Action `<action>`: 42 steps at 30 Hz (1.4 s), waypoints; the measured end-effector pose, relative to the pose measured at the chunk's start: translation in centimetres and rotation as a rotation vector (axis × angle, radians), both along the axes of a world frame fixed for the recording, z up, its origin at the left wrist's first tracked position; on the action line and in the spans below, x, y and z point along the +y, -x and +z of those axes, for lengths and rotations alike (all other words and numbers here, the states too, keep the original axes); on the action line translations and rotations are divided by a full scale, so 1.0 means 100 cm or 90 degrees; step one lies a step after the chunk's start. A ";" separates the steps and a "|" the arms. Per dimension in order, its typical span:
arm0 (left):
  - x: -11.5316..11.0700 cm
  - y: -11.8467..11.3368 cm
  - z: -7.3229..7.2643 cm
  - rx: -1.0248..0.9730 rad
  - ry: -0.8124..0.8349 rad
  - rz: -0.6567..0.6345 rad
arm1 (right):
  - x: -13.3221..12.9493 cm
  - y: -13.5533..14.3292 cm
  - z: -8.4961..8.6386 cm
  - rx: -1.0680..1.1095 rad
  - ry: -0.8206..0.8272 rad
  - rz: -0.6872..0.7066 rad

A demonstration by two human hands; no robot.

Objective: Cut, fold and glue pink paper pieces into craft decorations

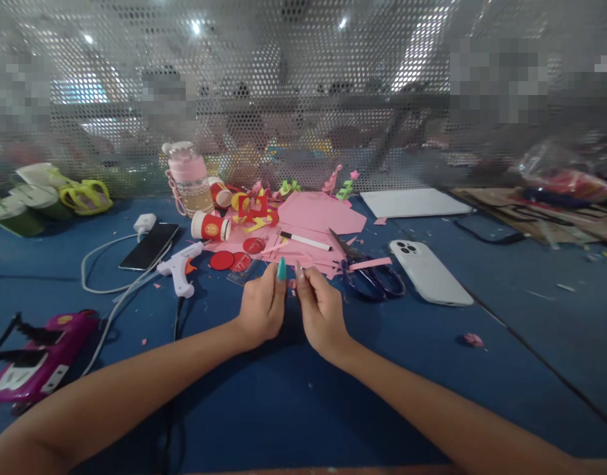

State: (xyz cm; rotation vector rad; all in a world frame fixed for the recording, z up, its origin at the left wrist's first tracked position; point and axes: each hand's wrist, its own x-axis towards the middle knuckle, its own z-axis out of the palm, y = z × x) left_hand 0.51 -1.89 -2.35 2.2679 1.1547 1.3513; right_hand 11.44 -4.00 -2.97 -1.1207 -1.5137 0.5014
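Both hands are in the middle, held close together over the blue table. My left hand [262, 305] is closed, its thumb with a teal nail pressed on curled fingers. My right hand [325, 315] mirrors it, thumb against fingers. A small pink bit [292, 284] shows between the fingertips; whether either hand grips it I cannot tell. Just beyond lie pink paper sheets [323, 212], a white marker [306, 241] with a black cap, and red paper discs [222, 260]. Dark-blue-handled scissors [370, 280] rest near my right hand, a pink strip across them.
At left are a white glue gun [179, 269], a black phone [149, 246] on a cable, and a purple toy car [43, 356]. A pink-lidded bottle [189, 178] and red paper cup [210, 227] stand behind. A white phone [429, 272] lies right. Perforated metal panel [293, 119] rises behind.
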 end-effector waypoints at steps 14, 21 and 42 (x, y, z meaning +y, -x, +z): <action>0.001 -0.005 -0.002 -0.123 0.152 -0.069 | 0.005 0.005 -0.011 0.234 0.105 0.130; -0.006 -0.007 0.000 -0.061 0.093 -0.024 | -0.001 0.008 -0.011 0.229 0.118 0.086; 0.004 0.003 -0.001 0.012 -0.001 -0.075 | 0.004 -0.002 -0.006 0.075 0.017 0.006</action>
